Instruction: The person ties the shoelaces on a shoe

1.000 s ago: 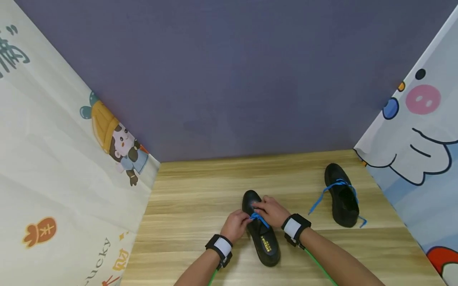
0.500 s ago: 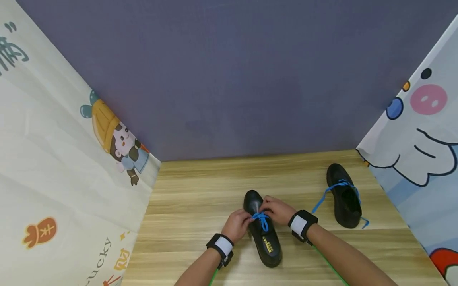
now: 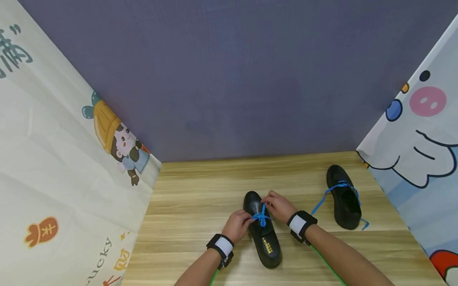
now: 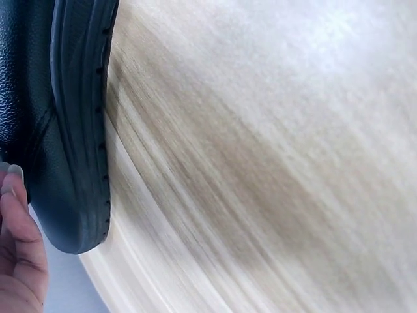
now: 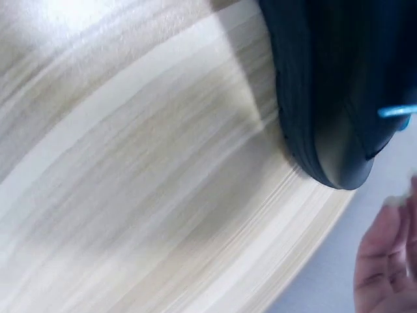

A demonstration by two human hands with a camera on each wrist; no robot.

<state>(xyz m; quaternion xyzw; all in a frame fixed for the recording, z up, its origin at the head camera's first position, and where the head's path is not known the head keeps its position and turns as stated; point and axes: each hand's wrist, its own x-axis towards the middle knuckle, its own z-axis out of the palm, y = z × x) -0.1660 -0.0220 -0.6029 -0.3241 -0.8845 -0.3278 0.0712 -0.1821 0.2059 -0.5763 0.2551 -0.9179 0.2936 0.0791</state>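
Note:
A black shoe (image 3: 264, 234) lies on the wooden table (image 3: 193, 206), toe pointing away from me, with a blue lace (image 3: 261, 216) crossed over its tongue. My left hand (image 3: 237, 224) pinches the lace at the shoe's left side. My right hand (image 3: 280, 205) pinches the other end of the lace near the toe, pulling it upward. In the left wrist view the shoe's sole edge (image 4: 71, 124) fills the left side, with a fingertip (image 4: 16, 215) beside it. The right wrist view shows the shoe's toe (image 5: 332, 98), a bit of blue lace (image 5: 397, 112) and blurred fingers (image 5: 384, 267).
A second black shoe (image 3: 342, 196) with a loose blue lace (image 3: 322, 197) lies at the right, near a cartoon-printed cloth (image 3: 418, 131). Another printed cloth (image 3: 64, 167) hangs on the left. A purple wall (image 3: 229, 79) closes the back.
My right hand has moved from over the shoe's tongue toward the toe, drawing the lace end away from me. The crossed lace now shows on the shoe. The left hand has barely moved.

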